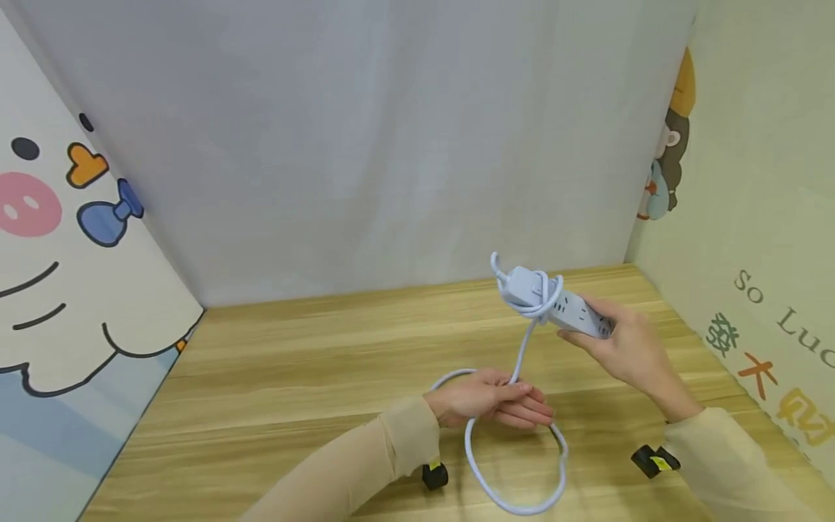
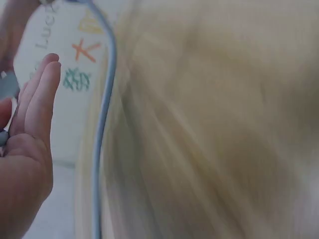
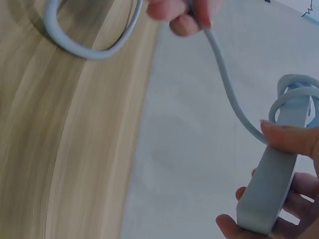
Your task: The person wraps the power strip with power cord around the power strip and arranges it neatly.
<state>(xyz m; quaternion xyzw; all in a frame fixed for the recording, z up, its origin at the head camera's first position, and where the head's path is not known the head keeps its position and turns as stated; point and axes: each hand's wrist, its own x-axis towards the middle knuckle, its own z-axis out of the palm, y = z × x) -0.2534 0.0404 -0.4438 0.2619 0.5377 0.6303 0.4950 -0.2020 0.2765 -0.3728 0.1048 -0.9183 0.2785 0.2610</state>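
A white power strip (image 1: pixel 577 313) is held up over the table by my right hand (image 1: pixel 629 355), which grips its near end between thumb and fingers. Its pale cord (image 1: pixel 523 351) is wound several turns around the far end, where a blocky white plug (image 1: pixel 522 286) sits. From there the cord runs down to my left hand (image 1: pixel 489 400), pinched between the thumb and the fairly straight fingers. Below that hand a loop of the cord hangs near the tabletop. In the right wrist view the strip (image 3: pixel 269 186) shows its smooth side, and left fingertips (image 3: pixel 184 25) pinch the cord.
The wood-grain table (image 1: pixel 293 362) meets a grey-white cloth (image 1: pixel 365 159) at the back. A cartoon-printed panel (image 1: pixel 59 290) stands on the left, and a pale panel with lettering (image 1: pixel 750 239) on the right. Black wrist-worn pieces (image 1: pixel 435 475) show under the sleeves.
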